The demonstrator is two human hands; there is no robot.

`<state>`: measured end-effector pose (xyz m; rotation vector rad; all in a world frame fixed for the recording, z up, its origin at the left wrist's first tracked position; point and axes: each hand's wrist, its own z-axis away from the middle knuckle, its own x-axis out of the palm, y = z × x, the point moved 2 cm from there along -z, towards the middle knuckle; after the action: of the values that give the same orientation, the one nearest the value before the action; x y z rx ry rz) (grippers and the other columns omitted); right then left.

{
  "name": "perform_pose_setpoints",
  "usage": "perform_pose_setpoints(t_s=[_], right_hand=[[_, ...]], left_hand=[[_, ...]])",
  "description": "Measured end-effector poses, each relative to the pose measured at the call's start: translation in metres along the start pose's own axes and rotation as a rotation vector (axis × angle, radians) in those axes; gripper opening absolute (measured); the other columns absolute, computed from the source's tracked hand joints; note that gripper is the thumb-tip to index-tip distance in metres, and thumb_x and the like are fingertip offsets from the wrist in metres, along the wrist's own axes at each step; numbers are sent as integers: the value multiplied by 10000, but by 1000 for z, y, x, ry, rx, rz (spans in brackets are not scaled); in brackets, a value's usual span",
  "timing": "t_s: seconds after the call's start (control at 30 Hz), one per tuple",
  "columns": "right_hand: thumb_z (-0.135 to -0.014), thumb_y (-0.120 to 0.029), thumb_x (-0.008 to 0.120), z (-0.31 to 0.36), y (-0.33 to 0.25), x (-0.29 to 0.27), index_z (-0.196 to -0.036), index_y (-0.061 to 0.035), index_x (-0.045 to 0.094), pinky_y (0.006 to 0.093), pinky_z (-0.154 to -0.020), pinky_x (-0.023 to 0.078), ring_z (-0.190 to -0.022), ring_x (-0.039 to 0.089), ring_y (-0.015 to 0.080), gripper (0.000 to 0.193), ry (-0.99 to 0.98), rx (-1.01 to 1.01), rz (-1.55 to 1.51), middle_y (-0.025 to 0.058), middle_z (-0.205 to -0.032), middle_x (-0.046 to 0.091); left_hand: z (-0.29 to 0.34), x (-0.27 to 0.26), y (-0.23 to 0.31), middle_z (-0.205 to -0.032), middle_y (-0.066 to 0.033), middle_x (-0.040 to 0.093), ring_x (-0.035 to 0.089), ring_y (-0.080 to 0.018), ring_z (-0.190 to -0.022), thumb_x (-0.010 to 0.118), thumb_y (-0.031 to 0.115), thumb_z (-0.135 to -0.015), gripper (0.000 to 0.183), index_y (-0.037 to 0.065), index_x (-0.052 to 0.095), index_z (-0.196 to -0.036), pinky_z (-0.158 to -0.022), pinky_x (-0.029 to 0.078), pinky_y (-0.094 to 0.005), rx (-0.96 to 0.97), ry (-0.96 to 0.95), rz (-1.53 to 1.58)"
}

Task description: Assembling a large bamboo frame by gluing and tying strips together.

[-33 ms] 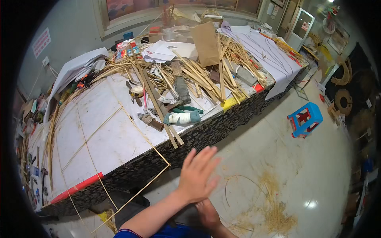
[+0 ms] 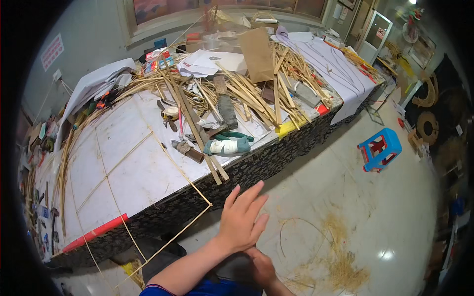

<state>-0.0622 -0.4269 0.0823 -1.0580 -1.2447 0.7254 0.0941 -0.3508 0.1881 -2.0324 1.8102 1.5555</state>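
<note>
My left hand [image 2: 242,218] is raised in front of the table edge. Its fingers are stretched out and nothing is in it. Below it, my right hand [image 2: 261,265] meets the heel of the left hand near the wrist; its fingers are mostly hidden behind. Left of my hands, a light frame of thin bamboo strips [image 2: 178,238] lies partly on the table and juts over its front edge. One corner of this frame ends close to my left fingers, apart from them.
The table [image 2: 148,187] carries bamboo strips [image 2: 247,96], a white-wrapped bundle [image 2: 227,146], pliers [image 2: 166,116], a tape measure [image 2: 171,113] and a brown paper piece [image 2: 255,54]. Red tape [image 2: 96,234] lines its front edge. A blue stool [image 2: 382,148] and shavings [image 2: 343,256] are on the floor.
My left hand has shifted slightly left, its fingers a little differently spread. My right hand has turned a little beneath it. The bamboo frame stays nearly in place.
</note>
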Motion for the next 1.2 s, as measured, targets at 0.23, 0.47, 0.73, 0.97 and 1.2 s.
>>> perform_pose_setpoints(t_s=[0.23, 0.47, 0.73, 0.97, 1.2], right_hand=[[-1005, -199, 636, -74, -44, -90, -960, -21, 643, 239, -617, 458, -654, 544, 68, 184, 538, 10, 412, 50, -893, 708], [-953, -148, 682, -238, -110, -129, -976, -16, 654, 254, -674, 471, -742, 555, 72, 137, 482, -359, 770, 16, -837, 673], [-872, -157, 687, -395, -120, -156, -971, -14, 673, 342, -726, 538, -746, 681, 215, 174, 372, -262, 1193, 120, -835, 717], [-844, -170, 713, -400, -80, -137, -950, -19, 661, 355, -701, 529, -713, 667, 222, 192, 266, -170, 1194, 106, -786, 701], [-872, -213, 720, -374, -57, -122, -935, -43, 654, 411, -713, 535, -727, 686, 320, 193, 426, -265, 1076, 124, -770, 692]], left_hand=[[84, 21, 20, -903, -53, 699, 687, -253, -731, 745, 235, -890, 125, 118, 713, -916, -616, 534, -346, 46, -481, 136], [112, 3, -9, -684, -47, 609, 646, -232, -595, 820, 270, -850, 237, 102, 667, -781, -524, 503, -337, -302, -490, 396], [97, -8, -22, -732, -33, 637, 632, -167, -585, 831, 218, -843, 176, 90, 711, -853, -529, 494, -304, -477, -543, 457], [97, 1, -31, -787, -54, 666, 652, -175, -613, 803, 176, -864, 130, 71, 727, -873, -566, 507, -310, -500, -576, 487], [100, 1, -36, -836, -85, 693, 670, -228, -648, 799, 163, -857, 133, 57, 733, -900, -601, 527, -337, -453, -567, 488]])
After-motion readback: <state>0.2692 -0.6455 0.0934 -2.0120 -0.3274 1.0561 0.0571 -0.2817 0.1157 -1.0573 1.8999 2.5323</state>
